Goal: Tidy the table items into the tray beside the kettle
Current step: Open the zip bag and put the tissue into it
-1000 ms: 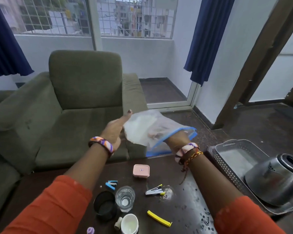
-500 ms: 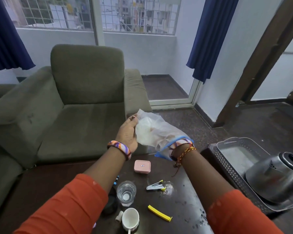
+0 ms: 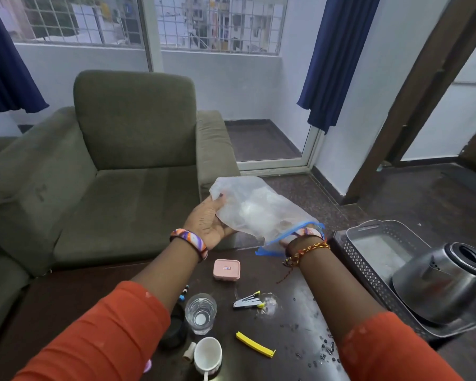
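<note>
Evidently, the left hand (image 3: 208,221) had closed from a pointing reach onto the far end of the clear blue-zippered plastic bag (image 3: 254,213); the right hand (image 3: 300,239), inside its mouth, could not be judged. Bag remained left of the grey perforated tray (image 3: 368,273); nothing yet tidied.

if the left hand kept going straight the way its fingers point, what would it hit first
The left hand already grips the clear plastic bag, so that comes first. Beyond it, its fingers point up and right toward the floor by the balcony door, though depth is hard to judge.
</note>
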